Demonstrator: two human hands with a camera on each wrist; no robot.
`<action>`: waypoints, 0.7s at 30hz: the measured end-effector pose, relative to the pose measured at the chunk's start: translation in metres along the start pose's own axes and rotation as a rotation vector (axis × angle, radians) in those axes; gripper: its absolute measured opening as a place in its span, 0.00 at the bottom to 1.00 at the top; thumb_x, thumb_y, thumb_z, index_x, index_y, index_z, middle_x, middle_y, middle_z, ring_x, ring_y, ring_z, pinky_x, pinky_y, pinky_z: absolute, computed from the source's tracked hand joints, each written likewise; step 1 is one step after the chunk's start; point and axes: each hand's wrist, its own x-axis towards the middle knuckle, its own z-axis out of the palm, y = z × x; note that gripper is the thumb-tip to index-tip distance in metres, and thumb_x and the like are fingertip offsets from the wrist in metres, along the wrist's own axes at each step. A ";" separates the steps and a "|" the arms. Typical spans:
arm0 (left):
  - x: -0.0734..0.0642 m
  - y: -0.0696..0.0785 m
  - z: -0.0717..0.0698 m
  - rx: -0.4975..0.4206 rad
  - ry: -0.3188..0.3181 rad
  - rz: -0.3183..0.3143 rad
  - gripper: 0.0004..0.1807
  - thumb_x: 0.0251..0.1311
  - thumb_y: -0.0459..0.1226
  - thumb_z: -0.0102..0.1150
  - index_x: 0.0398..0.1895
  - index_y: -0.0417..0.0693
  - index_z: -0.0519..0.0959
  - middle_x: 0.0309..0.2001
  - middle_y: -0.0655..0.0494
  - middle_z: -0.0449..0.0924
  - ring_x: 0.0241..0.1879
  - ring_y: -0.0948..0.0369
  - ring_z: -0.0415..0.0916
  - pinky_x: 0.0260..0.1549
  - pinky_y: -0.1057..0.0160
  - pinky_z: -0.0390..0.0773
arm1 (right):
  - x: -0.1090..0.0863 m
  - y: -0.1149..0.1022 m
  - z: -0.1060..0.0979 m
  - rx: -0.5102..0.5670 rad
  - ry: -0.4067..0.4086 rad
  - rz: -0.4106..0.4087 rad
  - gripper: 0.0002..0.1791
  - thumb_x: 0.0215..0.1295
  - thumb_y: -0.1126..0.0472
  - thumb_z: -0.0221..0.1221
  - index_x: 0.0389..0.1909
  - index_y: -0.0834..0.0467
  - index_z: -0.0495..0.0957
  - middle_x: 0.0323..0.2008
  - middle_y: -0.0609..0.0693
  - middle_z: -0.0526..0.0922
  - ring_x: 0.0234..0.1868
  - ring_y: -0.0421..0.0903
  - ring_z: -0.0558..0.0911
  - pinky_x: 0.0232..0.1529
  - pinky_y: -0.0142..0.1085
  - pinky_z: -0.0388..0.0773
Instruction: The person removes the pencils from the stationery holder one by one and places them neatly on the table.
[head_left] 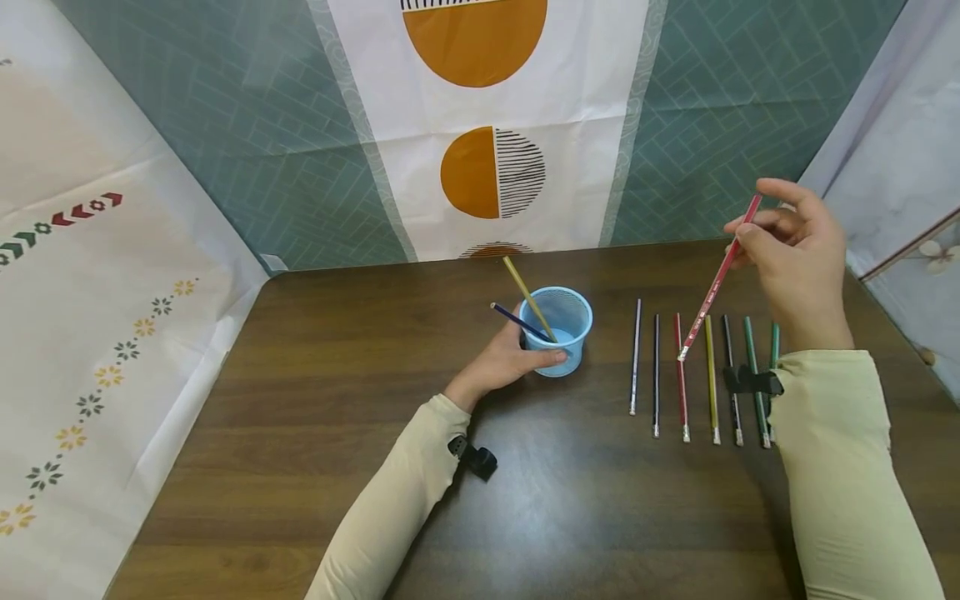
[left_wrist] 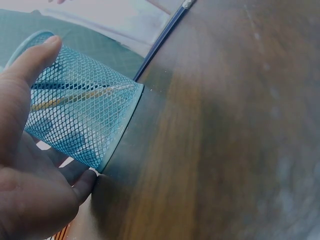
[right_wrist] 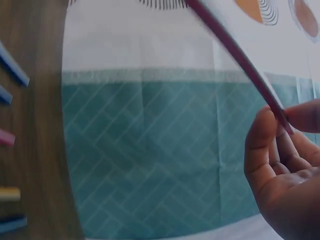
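Observation:
My left hand grips a light blue mesh pencil cup standing on the table, its thumb across the near side. A yellow pencil and a dark blue pencil lean inside the cup, their upper ends sticking out over the rim. In the left wrist view the cup's mesh wall shows between thumb and fingers. Above the table at the right, my right hand pinches a red pencil near its upper end. It slants down to the left, its white-tipped end lowest.
Right of the cup, several pencils lie side by side, among them a lilac one, a red one, a yellow one and a green one. My right forearm partly covers the row's right end. A patterned cloth hangs behind the table.

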 end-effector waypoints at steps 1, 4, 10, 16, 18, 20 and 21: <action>0.000 0.000 0.000 -0.001 -0.001 -0.001 0.43 0.57 0.35 0.67 0.71 0.43 0.52 0.62 0.37 0.66 0.57 0.54 0.68 0.56 0.55 0.68 | 0.000 0.000 -0.005 -0.002 -0.010 0.023 0.22 0.58 0.81 0.57 0.54 0.65 0.75 0.29 0.57 0.83 0.23 0.48 0.81 0.26 0.31 0.80; 0.000 0.000 -0.001 -0.004 -0.003 -0.005 0.43 0.58 0.35 0.67 0.72 0.43 0.52 0.61 0.37 0.66 0.57 0.53 0.68 0.56 0.55 0.68 | -0.001 -0.002 -0.018 -0.042 -0.048 0.074 0.21 0.59 0.81 0.57 0.53 0.64 0.74 0.29 0.56 0.85 0.23 0.47 0.82 0.26 0.31 0.80; -0.002 0.000 0.000 -0.012 -0.001 -0.010 0.44 0.57 0.33 0.66 0.72 0.42 0.50 0.61 0.36 0.66 0.57 0.53 0.67 0.57 0.54 0.66 | -0.003 -0.004 -0.041 -0.141 -0.101 0.104 0.21 0.59 0.80 0.57 0.53 0.63 0.77 0.29 0.52 0.85 0.24 0.43 0.84 0.26 0.28 0.79; -0.001 0.000 0.001 0.003 -0.002 -0.022 0.43 0.57 0.35 0.67 0.72 0.42 0.51 0.61 0.36 0.66 0.57 0.54 0.68 0.57 0.53 0.67 | -0.003 -0.005 -0.062 -0.166 -0.065 0.109 0.23 0.57 0.82 0.57 0.53 0.63 0.79 0.27 0.51 0.82 0.22 0.42 0.84 0.23 0.29 0.79; -0.001 0.000 0.001 -0.011 -0.002 -0.018 0.43 0.57 0.35 0.67 0.71 0.42 0.51 0.61 0.35 0.66 0.56 0.54 0.68 0.57 0.54 0.67 | -0.003 -0.006 -0.068 -0.184 -0.061 0.120 0.23 0.58 0.82 0.57 0.53 0.63 0.79 0.26 0.51 0.81 0.22 0.41 0.83 0.22 0.30 0.79; 0.000 -0.001 0.001 -0.029 0.000 -0.012 0.43 0.57 0.34 0.67 0.71 0.41 0.51 0.60 0.34 0.66 0.56 0.54 0.69 0.57 0.54 0.68 | -0.003 -0.007 -0.075 -0.217 -0.060 0.131 0.22 0.58 0.82 0.56 0.52 0.61 0.80 0.26 0.50 0.81 0.22 0.41 0.83 0.22 0.30 0.79; 0.000 -0.001 0.001 -0.033 0.002 -0.012 0.43 0.57 0.33 0.67 0.71 0.41 0.51 0.60 0.34 0.66 0.56 0.54 0.69 0.56 0.55 0.68 | -0.003 -0.008 -0.077 -0.259 -0.060 0.137 0.22 0.59 0.81 0.56 0.51 0.60 0.80 0.25 0.49 0.81 0.21 0.40 0.82 0.21 0.29 0.79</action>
